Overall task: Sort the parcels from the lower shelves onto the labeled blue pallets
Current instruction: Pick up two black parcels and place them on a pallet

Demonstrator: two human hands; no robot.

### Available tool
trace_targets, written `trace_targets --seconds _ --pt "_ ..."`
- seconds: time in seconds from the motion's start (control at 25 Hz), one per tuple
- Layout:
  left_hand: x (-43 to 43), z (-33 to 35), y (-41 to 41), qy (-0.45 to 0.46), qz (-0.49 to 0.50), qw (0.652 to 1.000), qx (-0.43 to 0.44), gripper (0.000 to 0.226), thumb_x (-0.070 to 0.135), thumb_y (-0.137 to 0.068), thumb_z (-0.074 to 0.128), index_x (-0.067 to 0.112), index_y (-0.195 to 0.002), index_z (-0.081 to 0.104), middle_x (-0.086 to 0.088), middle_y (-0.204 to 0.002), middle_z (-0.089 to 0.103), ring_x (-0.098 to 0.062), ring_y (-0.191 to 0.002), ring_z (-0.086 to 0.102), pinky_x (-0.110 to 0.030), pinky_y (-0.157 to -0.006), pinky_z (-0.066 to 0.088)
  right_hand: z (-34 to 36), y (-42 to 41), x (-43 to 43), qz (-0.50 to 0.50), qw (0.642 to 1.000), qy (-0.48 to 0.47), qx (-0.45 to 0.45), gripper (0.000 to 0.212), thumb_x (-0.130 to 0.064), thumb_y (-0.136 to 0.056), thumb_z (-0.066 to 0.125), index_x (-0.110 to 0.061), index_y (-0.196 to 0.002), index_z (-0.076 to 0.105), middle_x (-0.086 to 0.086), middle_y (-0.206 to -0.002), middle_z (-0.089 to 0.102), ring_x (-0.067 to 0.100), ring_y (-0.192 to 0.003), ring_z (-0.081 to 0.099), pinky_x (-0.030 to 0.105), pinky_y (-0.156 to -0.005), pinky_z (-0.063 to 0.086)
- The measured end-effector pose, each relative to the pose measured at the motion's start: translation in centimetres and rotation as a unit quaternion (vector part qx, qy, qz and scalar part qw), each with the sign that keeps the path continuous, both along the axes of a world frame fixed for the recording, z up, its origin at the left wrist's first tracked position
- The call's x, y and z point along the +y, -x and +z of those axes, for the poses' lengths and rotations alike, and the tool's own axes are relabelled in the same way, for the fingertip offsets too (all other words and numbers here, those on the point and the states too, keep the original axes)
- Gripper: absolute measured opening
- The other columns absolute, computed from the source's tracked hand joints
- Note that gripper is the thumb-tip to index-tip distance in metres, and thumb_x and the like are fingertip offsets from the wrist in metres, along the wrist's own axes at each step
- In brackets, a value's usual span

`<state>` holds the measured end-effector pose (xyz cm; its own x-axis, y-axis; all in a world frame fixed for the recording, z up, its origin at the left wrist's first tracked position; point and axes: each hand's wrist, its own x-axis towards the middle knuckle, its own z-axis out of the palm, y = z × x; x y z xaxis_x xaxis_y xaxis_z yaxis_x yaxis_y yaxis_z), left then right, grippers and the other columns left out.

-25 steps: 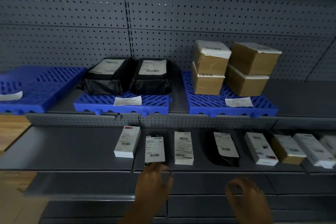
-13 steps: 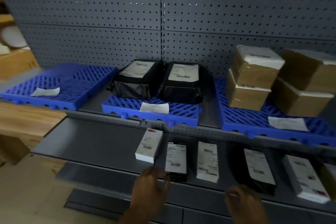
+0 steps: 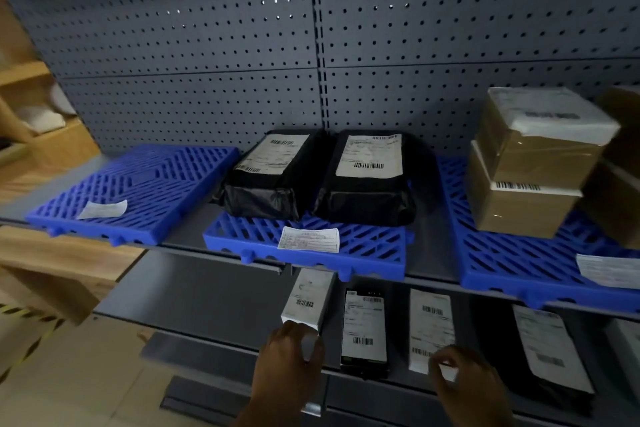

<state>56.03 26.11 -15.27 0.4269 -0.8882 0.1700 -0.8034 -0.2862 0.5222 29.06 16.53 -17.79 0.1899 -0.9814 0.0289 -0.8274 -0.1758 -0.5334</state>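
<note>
The left hand [image 3: 289,362] is closing on the near end of the white box [image 3: 306,298], fingers curling over its edge and gripping it. Half a second ago this hand was hanging at the shelf lip, touching nothing. The box is lying at the hand's 12 o'clock on the lower shelf [image 3: 207,291], leftmost of the row.

At the left hand's 3 o'clock, the right hand [image 3: 464,381] is pinching the near corner of the white parcel [image 3: 431,322], which is stretching away toward its 11 o'clock. Earlier it too was idling off the shelf edge. The black parcel [image 3: 363,326] is lying between the two held items, untouched, and a black bag [image 3: 550,350] is sitting at the right hand's 1 o'clock.

Above, at 12 o'clock from the left hand, the middle pallet [image 3: 374,250] is carrying two black packs [image 3: 367,204] (side by side, labels up). The left pallet [image 3: 156,184] at 10 o'clock is bearing only a paper label [image 3: 102,209]. The right pallet [image 3: 512,260] at 2 o'clock is holding stacked brown boxes [image 3: 519,208], now sliding toward the frame's right edge as the view is shifting left.
</note>
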Motion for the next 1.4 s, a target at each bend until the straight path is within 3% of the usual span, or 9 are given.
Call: trace_targets --seconds 0.28,0.44,0.56,0.68,0.84,0.92,1.08,1.2,1.4 --pt "1.0 5.5 1.0 0.027 -0.12 0.992 0.03 0.026 0.053 -0.084 0.052 0.035 -0.096 0.067 0.018 -0.102 0.064 -0.003 -0.097 0.064 -0.024 -0.077 0.052 5.0 -3.6 2.7 0.079 0.994 0.045 -0.062 0.032 -0.023 -0.078 0.081 -0.044 -0.07 0.058 -0.022 -0.08 0.063 -0.004 -0.08 0.063 0.011 -0.068 0.047" --pt "1.8 15.7 0.5 0.158 -0.181 0.969 0.057 0.019 0.049 -0.091 0.056 0.037 -0.099 0.068 0.023 -0.098 0.065 0.002 -0.094 0.064 -0.017 -0.076 0.051 15.9 -8.4 5.3 0.183 0.934 0.214 -0.218 0.003 -0.03 -0.087 0.067 -0.028 -0.086 0.069 -0.019 -0.09 0.066 0.004 -0.088 0.066 0.017 -0.074 0.05" --pt "-0.4 21.3 -4.5 0.298 -0.098 0.947 0.064 0.014 0.037 -0.094 0.058 0.03 -0.096 0.07 0.02 -0.091 0.068 -0.002 -0.088 0.067 -0.019 -0.075 0.053 23.1 -10.4 2.4 0.081 0.913 0.245 -0.317 0.006 -0.028 -0.09 0.068 -0.024 -0.094 0.068 -0.011 -0.095 0.067 0.007 -0.09 0.065 0.019 -0.078 0.051" --pt "-4.3 22.5 -10.0 0.325 0.035 0.942 0.079 0.027 0.048 -0.093 0.059 0.026 -0.106 0.067 0.009 -0.103 0.068 -0.013 -0.098 0.064 -0.038 -0.084 0.055 25.1 -12.1 -2.7 -0.027 0.93 0.158 -0.33 0.037 -0.052 -0.085 0.07 -0.029 -0.112 0.058 -0.005 -0.12 0.061 0.015 -0.114 0.058 0.036 -0.095 0.05" --pt "-8.5 20.2 -13.7 0.124 0.076 0.988 0.054 0.093 0.089 -0.074 0.046 0.019 -0.134 0.056 -0.004 -0.132 0.058 -0.028 -0.124 0.055 -0.051 -0.101 0.05 23.6 -13.7 -7.0 -0.105 0.97 0.009 -0.221 0.118 -0.093 -0.058 0.055 -0.017 -0.147 0.043 0.005 -0.147 0.05 0.03 -0.135 0.047 0.052 -0.109 0.042" --pt "-9.0 19.7 -13.9 0.063 0.07 0.991 0.093 0.105 0.099 -0.064 0.041 0.022 -0.135 0.056 -0.004 -0.131 0.062 -0.028 -0.119 0.059 -0.051 -0.098 0.053 22.9 -14.0 -7.7 -0.117 0.969 -0.052 -0.211 0.132 -0.103 -0.041 0.052 -0.02 -0.143 0.051 0.005 -0.141 0.058 0.031 -0.127 0.054 0.05 -0.105 0.047" --pt "-8.4 19.8 -13.0 0.03 0.06 0.978 0.196 0.081 0.092 -0.067 0.049 0.026 -0.112 0.066 -0.002 -0.108 0.072 -0.021 -0.092 0.065 -0.045 -0.088 0.058 22.3 -14.3 -7.2 -0.103 0.949 -0.102 -0.279 0.101 -0.092 -0.052 0.063 -0.022 -0.125 0.067 0.001 -0.117 0.068 0.025 -0.107 0.063 0.04 -0.097 0.052" --pt "-8.3 19.8 -11.9 0.056 0.064 0.98 0.177 0.066 0.078 -0.083 0.051 0.016 -0.092 0.071 -0.007 -0.091 0.073 -0.025 -0.086 0.068 -0.041 -0.078 0.059 21.9 -15.2 -7.2 -0.116 0.963 -0.057 -0.237 0.118 -0.107 -0.034 0.044 -0.023 -0.112 0.071 0.0 -0.108 0.071 0.028 -0.104 0.065 0.048 -0.097 0.052" --pt "-8.9 19.9 -10.7 0.103 0.022 0.979 0.174 0.047 0.06 -0.095 0.052 0.019 -0.103 0.073 -0.002 -0.094 0.074 -0.02 -0.09 0.066 -0.034 -0.079 0.055 23.3 -16.7 -5.5 -0.13 0.977 0.015 -0.167 0.065 -0.084 -0.073 0.051 -0.026 -0.095 0.069 0.003 -0.101 0.072 0.032 -0.104 0.065 0.05 -0.097 0.05"
